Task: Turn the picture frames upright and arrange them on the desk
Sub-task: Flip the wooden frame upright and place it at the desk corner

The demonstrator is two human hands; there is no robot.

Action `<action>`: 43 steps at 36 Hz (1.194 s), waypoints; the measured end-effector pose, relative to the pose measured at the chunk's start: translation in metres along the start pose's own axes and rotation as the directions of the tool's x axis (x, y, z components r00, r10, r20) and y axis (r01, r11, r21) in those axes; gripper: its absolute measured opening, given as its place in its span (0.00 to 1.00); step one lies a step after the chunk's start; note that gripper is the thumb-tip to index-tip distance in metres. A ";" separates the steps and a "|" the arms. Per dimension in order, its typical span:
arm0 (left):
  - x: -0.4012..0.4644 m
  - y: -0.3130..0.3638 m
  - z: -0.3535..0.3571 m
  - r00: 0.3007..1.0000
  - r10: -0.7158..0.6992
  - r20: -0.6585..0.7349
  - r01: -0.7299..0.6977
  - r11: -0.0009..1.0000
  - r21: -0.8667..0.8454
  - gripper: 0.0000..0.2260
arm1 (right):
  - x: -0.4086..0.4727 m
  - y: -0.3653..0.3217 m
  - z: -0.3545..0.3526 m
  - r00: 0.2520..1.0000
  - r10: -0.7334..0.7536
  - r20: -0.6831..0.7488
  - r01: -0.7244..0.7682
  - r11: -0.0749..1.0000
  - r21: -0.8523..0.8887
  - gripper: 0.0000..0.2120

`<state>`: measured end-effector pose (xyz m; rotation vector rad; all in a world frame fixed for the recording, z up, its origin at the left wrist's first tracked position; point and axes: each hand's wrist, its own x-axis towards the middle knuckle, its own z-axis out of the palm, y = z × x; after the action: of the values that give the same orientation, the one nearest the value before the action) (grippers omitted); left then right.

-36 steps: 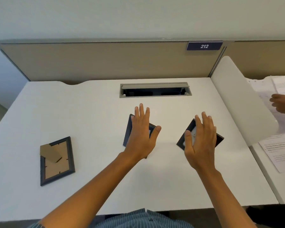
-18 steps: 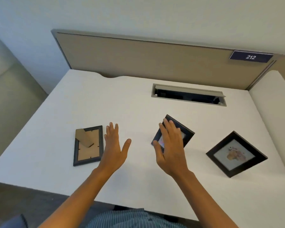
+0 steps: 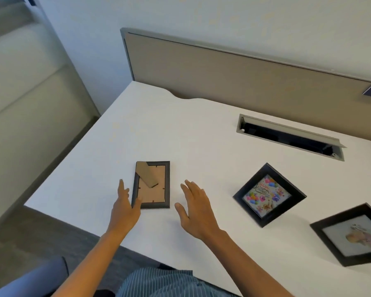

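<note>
A black picture frame (image 3: 152, 186) lies face down on the white desk (image 3: 180, 133), its brown back and cardboard stand showing. My left hand (image 3: 124, 205) is open at the frame's left edge, thumb touching its near left corner. My right hand (image 3: 194, 207) hovers open just right of it, not touching. Further right, two black frames stand upright: one with a colourful birthday picture (image 3: 268, 195), one with a pale picture (image 3: 353, 234) at the right edge.
A grey cable slot (image 3: 289, 137) with an open lid is set in the desk near the back. A tan partition panel (image 3: 234, 76) runs along the far edge. The desk's left and near edges drop to grey floor (image 3: 41, 239).
My right hand let go of the birthday frame, which now stands by itself. Both hands moved left to the face-down frame, and my view turned left.
</note>
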<state>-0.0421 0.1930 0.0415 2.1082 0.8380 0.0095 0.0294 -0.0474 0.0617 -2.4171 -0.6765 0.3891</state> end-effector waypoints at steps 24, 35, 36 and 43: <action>0.004 -0.006 0.010 0.996 0.018 0.089 -0.007 0.992 -0.127 0.36 | 0.057 -0.046 0.061 0.876 0.430 0.218 -0.482 0.770 0.419 0.34; 0.010 -0.001 0.004 0.990 -0.054 0.130 0.074 0.985 -0.156 0.40 | 0.057 -0.037 0.038 0.878 0.417 0.234 -0.476 0.725 0.497 0.35; 0.010 0.000 0.003 0.990 -0.042 0.132 0.063 0.986 -0.154 0.40 | 0.056 -0.036 0.036 0.887 0.403 0.226 -0.461 0.739 0.492 0.36; 0.009 0.007 -0.009 0.989 0.147 0.030 -0.145 0.988 -0.057 0.35 | 0.059 -0.037 0.025 0.941 0.313 0.126 -0.337 0.861 0.381 0.39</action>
<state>-0.0340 0.2015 0.0504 2.1076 0.6545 0.0725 0.0544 0.0222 0.0580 -2.1255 -0.1772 0.6712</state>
